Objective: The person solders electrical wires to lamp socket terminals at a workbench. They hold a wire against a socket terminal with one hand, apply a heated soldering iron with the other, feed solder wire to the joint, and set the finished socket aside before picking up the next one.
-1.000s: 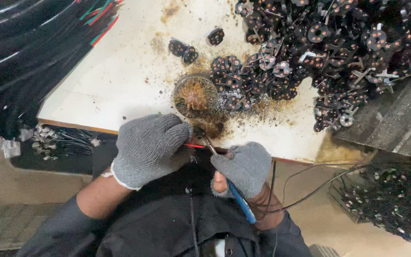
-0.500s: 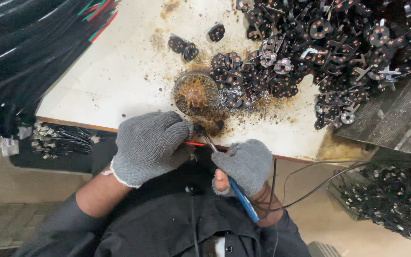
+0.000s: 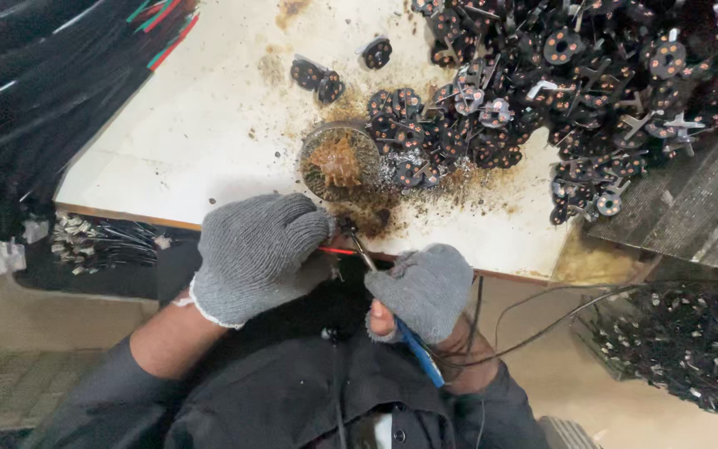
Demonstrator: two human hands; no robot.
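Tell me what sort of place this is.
Likely a small soldering workbench in an electronics assembly shop. The right hand holds a soldering iron, a heap of small black round parts covers the stained table, and wire bundles lie to the left.

Grey knit gloves [image 3: 255,249]; blue-handled soldering iron [image 3: 421,362]; white table [image 3: 201,141].

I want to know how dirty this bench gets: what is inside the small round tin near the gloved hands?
The round tin holds a brownish-orange crusty lump with dark residue around it. What lies beneath that lump, and the tin's bottom, are covered.
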